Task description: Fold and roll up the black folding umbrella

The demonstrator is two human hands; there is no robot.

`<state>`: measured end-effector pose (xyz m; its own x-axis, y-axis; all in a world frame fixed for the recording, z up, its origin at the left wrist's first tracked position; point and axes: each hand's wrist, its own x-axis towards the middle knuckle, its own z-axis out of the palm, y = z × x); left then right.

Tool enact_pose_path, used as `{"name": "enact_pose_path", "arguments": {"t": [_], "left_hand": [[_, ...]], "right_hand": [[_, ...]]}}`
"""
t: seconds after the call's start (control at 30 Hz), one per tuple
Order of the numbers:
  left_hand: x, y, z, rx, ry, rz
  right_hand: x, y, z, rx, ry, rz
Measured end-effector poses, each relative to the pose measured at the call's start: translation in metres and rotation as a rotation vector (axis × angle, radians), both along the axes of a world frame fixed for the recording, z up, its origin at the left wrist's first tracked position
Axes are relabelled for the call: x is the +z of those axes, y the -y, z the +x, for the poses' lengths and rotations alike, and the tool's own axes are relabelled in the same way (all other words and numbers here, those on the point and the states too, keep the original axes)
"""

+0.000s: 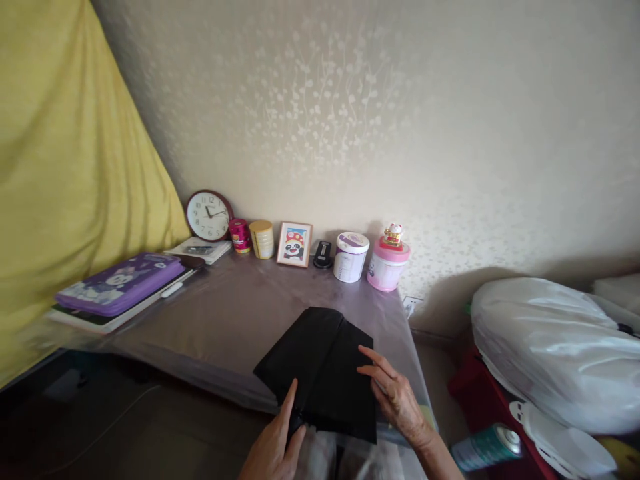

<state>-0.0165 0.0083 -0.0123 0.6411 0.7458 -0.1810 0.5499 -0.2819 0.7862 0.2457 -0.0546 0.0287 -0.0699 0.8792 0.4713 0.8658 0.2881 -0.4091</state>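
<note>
A black folded sheet (320,370), thin like a plastic bag or cloth, lies over the near edge of the covered table with a crease down its middle. My left hand (280,433) grips its near left edge, index finger on top and thumb below. On the right side, my right hand (393,393) rests with its fingers apart and stretched out, the tips touching the sheet's surface. The undersides of both hands are partly hidden.
Along the wall stand a clock (210,215), a picture frame (295,245), a white tub (351,258) and a pink-lidded tub (387,270). A purple case (120,283) lies on books at left. White bags (560,353) and a spray can (487,447) are at right.
</note>
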Motion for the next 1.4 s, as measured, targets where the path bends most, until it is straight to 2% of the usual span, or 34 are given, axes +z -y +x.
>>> {"name": "enact_pose_path", "arguments": {"t": [0.13,0.27,0.43,0.57,0.7,0.83,1.03,1.13,1.23,1.3,1.4], "left_hand": [[0.004,-0.001,-0.002,0.013,0.037,-0.025],[0.006,-0.005,-0.006,0.014,0.1,-0.023],[-0.002,-0.007,-0.007,0.004,0.124,0.005],[-0.008,-0.001,-0.002,-0.043,0.023,0.071],[-0.002,0.004,0.003,-0.067,-0.094,0.102],[0.004,0.006,0.005,-0.045,-0.116,0.107],[0.01,0.011,0.003,0.079,-0.062,0.055],[0.02,0.011,0.004,0.023,-0.121,0.079],[0.03,0.009,0.009,-0.063,-0.277,0.116],[0.033,0.008,0.011,-0.081,-0.357,0.128],[0.029,0.008,0.012,-0.068,-0.36,0.132]], "right_hand": [[0.021,-0.023,-0.012,0.027,-0.052,0.081],[0.029,-0.057,-0.027,0.05,-0.101,0.164],[0.026,-0.096,-0.048,0.081,-0.075,0.217],[0.014,-0.113,-0.061,0.085,-0.01,0.187],[-0.002,-0.122,-0.07,0.063,0.092,0.144],[-0.013,-0.126,-0.075,0.036,0.165,0.112],[-0.009,-0.13,-0.078,0.041,0.267,0.077],[-0.008,-0.131,-0.079,0.037,0.313,0.071],[-0.008,-0.131,-0.08,0.033,0.341,0.059],[-0.009,-0.132,-0.08,0.034,0.344,0.057],[-0.007,-0.133,-0.079,0.041,0.334,0.061]]}}
